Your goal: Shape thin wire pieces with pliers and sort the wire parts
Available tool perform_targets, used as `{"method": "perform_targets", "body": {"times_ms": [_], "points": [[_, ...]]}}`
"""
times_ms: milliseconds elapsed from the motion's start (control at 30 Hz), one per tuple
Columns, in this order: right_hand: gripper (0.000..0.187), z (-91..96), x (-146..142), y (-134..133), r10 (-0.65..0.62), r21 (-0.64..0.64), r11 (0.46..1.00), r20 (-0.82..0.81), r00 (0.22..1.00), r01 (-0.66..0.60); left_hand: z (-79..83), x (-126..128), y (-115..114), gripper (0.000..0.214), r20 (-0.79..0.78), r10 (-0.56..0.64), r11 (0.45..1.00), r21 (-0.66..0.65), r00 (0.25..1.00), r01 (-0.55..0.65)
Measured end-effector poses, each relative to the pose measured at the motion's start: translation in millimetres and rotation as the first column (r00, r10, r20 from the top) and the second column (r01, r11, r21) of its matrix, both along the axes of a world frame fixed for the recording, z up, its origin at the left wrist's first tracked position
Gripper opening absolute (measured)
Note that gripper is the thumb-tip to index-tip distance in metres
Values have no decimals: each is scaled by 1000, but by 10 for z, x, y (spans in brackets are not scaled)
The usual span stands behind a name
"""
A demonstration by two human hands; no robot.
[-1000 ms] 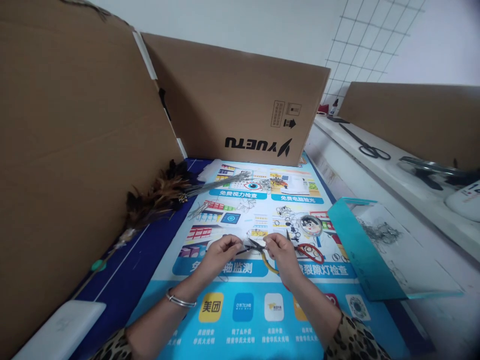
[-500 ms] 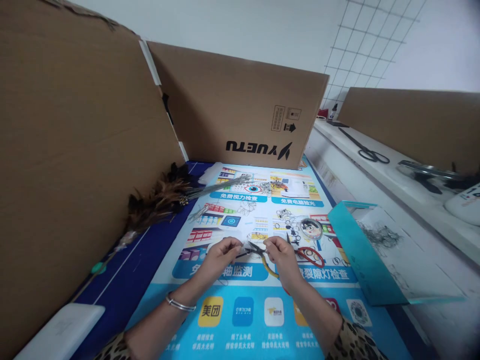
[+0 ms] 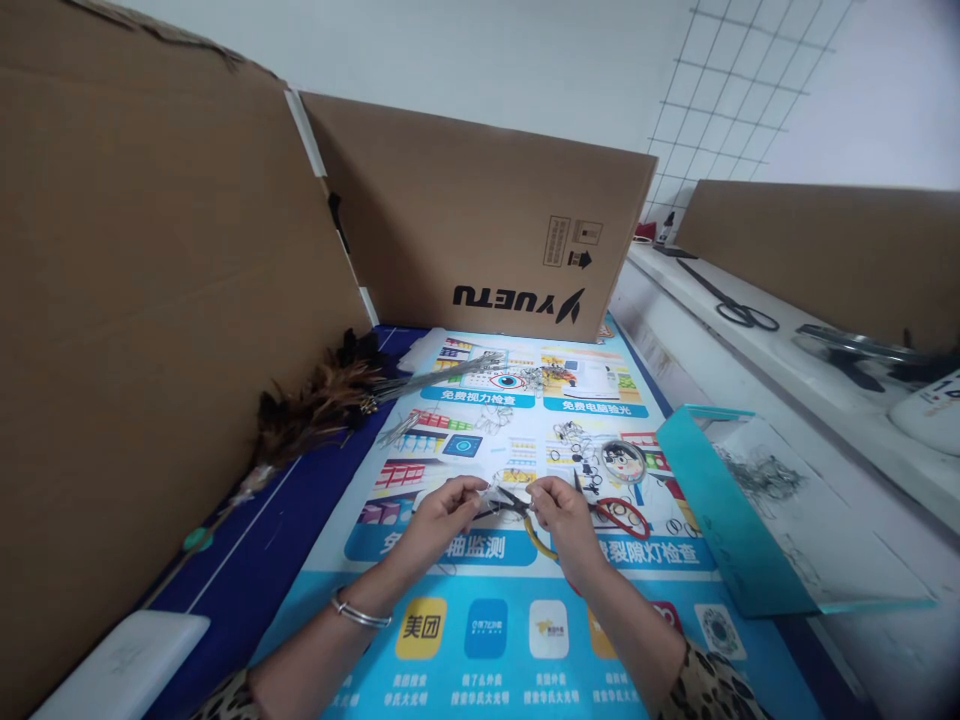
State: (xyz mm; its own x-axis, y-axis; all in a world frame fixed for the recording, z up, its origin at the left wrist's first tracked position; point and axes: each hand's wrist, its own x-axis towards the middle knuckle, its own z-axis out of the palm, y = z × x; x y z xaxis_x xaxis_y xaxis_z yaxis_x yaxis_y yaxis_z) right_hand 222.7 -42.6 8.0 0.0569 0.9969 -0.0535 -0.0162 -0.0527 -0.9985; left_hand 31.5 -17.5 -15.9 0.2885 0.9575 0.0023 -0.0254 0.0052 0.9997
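Observation:
My left hand (image 3: 448,510) is closed, thumb and forefinger pinched together over the printed sheet. Opposite it, my right hand (image 3: 561,512) is pinched too, a short gap away. Whatever the fingertips hold is too thin and small to make out. Between and below the hands are scissors with a yellow handle (image 3: 538,540), their dark blades pointing to the left fingers; whether either hand touches them I cannot tell. Just right of my right hand lies a pair of red-handled scissors (image 3: 628,519), partly hidden by it. Small dark rings and wire loops (image 3: 583,462) lie beyond it.
A round picture disc (image 3: 622,460) lies at the right. Farther back are a bundle of thin wires (image 3: 450,373) and brown feathers (image 3: 322,400). A teal box (image 3: 712,530) with tangled wire stands right. Cardboard walls (image 3: 480,210) border the left and back.
Both hands stay pinched in almost the same place, with only a slight shift of the left fingertips. The scissors and other objects lie as before.

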Motion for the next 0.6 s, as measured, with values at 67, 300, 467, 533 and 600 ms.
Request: {"method": "perform_targets", "body": {"times_ms": [67, 300, 467, 533, 600], "points": [[24, 3, 2, 3, 1, -5, 1000, -2, 1000, -1, -4, -3, 2, 26, 1, 3, 1000, 1, 1000, -3], [25, -5, 7, 8, 11, -12, 1000, -11, 1000, -11, 7, -5, 2, 26, -2, 7, 1000, -8, 1000, -7], [23, -21, 7, 14, 32, -9, 999, -15, 999, -32, 18, -10, -6, 27, 2, 15, 1000, -16, 1000, -15], [23, -30, 9, 19, 39, -3, 999, -12, 999, -39, 19, -12, -6, 26, 1, 13, 1000, -20, 1000, -13], [22, -41, 12, 23, 44, 1, 999, -8, 999, -44, 18, -14, -4, 25, -1, 12, 1000, -23, 1000, -12]]}}
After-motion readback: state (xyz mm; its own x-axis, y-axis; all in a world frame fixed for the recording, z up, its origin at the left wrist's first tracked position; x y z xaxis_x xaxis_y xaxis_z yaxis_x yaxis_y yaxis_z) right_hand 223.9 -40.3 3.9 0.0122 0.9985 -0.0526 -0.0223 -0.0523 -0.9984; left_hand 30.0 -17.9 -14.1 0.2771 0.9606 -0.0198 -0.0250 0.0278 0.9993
